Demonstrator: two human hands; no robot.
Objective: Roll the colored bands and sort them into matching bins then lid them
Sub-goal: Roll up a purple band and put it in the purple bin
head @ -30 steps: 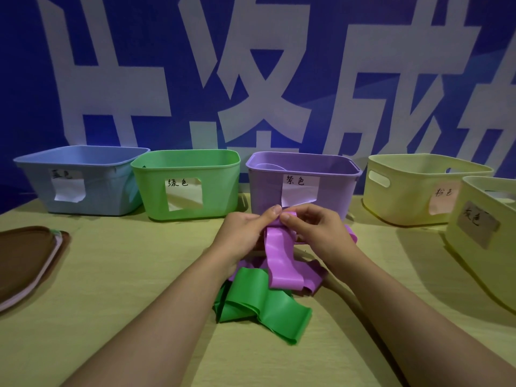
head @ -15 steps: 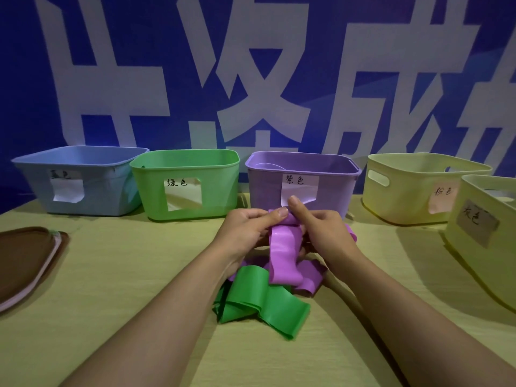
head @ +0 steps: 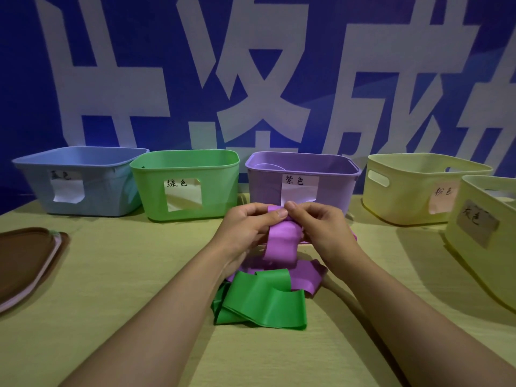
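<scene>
Nearest, a loose green band (head: 259,301) lies crumpled on the table (head: 117,275), overlapping the tail of the purple band (head: 280,243). Above it, the left hand (head: 245,229) and right hand (head: 321,229) both pinch the purple band's upper end, thumbs meeting. Stacked lids (head: 28,261) rest far left. Behind stand the blue bin (head: 81,181), green bin (head: 185,184), purple bin (head: 303,177) and two yellow bins (head: 413,187), all labelled, unlidded.
</scene>
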